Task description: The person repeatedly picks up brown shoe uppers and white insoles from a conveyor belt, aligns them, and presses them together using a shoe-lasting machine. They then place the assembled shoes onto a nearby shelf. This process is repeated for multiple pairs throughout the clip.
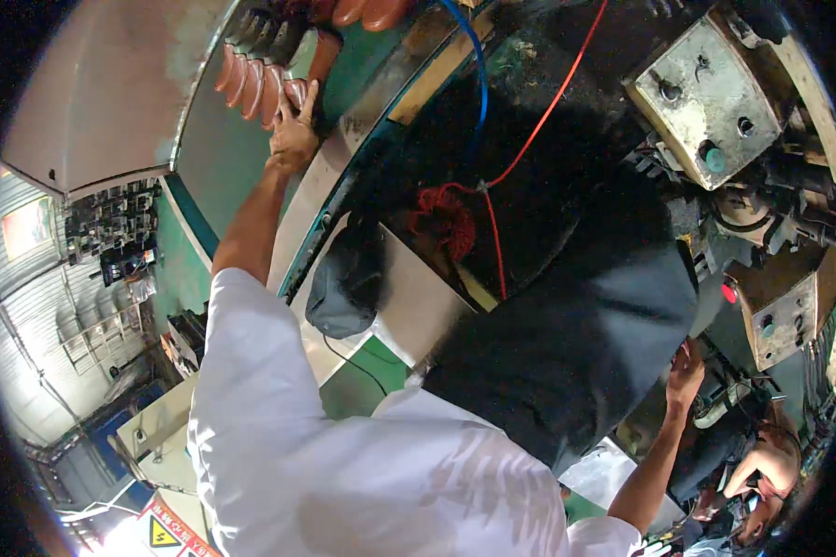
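My left hand [294, 139] reaches far out to the upper left with its fingers stretched and apart. Its fingertips touch the end of a row of glossy reddish-brown curved pieces [251, 85], which overlap one another on a green surface [215, 153]. Whether those fingers grip the end piece cannot be made out. Low on the right, my right hand [685, 373] is beside my dark trouser leg, near the machinery. Its fingers are curled, and whatever they hold is partly hidden; a small red spot shows at the fingertips.
A worn metal control box [706, 97] with knobs is at the upper right, another control box [782, 320] below it. A red cord [553, 102] and a blue hose [481, 60] hang nearby. Another person [771, 455] bends over at the lower right. A large brown panel [111, 84] borders the left.
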The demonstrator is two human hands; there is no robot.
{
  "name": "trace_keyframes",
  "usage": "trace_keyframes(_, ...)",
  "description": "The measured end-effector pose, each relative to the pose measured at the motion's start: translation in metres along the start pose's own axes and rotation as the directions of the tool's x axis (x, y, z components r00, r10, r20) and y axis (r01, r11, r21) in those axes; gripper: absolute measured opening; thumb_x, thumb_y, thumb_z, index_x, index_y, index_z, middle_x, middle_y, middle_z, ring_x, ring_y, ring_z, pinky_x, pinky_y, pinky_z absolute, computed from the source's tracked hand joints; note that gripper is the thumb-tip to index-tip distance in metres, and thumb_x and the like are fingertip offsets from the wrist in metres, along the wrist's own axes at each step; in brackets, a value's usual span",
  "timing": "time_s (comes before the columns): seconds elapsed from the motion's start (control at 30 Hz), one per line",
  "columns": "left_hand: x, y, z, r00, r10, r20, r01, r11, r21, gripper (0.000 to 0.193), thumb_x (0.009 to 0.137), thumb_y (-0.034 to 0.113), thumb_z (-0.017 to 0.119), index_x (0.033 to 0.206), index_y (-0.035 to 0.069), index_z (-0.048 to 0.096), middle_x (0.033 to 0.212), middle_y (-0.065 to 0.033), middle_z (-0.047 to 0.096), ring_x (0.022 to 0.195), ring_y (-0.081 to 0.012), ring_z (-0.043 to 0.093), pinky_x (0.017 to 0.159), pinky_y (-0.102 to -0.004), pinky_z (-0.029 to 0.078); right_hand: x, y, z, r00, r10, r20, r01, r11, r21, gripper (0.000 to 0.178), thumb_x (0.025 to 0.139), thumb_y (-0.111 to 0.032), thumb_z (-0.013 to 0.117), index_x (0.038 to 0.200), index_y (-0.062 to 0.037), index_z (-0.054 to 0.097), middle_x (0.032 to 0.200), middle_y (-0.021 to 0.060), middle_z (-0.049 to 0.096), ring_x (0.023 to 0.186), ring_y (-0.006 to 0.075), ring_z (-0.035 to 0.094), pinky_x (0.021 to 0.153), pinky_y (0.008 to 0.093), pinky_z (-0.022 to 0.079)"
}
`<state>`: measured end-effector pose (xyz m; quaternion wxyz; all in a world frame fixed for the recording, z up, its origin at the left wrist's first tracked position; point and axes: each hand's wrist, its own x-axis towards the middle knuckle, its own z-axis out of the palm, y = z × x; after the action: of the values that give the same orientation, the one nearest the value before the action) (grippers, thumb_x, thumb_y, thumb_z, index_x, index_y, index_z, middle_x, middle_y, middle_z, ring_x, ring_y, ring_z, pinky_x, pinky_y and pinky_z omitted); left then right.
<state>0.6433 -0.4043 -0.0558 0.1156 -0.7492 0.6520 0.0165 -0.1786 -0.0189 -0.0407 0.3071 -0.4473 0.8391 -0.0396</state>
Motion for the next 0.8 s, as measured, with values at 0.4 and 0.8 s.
trace_keyframes(0.4, 0.078, 0.035, -0.057, 0.972, 0.234, -0.006, -0.207, 0.874, 0.44, 0.043, 0.102, 0.026, 0.064, 0.142, 0.015, 0.055, 0.133, -0.0296, 0.063, 0.119, -0.0489, 0.066, 0.096, -0.0558, 0.057, -0.188, 0.163, 0.064, 0.82, 0.568, 0.068, -0.409, 0.499, 0.764, 0.045, 0.109, -0.023, 0.054, 0.145, 0.0021, 0.063, 0.142, 0.0205, 0.068, 0.127, 0.0347, 0.067, 0.108, 0.045, 0.053)
trace_keyframes(0.8, -0.385, 0.366, -0.112, -0.139, 0.879, -0.456, -0.796, -0.373, -0.476, 0.035, 0.095, -0.008, 0.064, 0.128, -0.002, 0.073, 0.108, -0.0181, 0.067, 0.097, -0.0347, 0.067, 0.086, -0.0442, 0.055, -0.672, 0.109, 0.369, 0.026, 0.99, 0.141, -0.914, -0.033, 0.404, 0.058, 0.096, -0.017, 0.059, 0.152, -0.0048, 0.054, 0.134, 0.0264, 0.067, 0.125, 0.0341, 0.067, 0.097, 0.0477, 0.056)
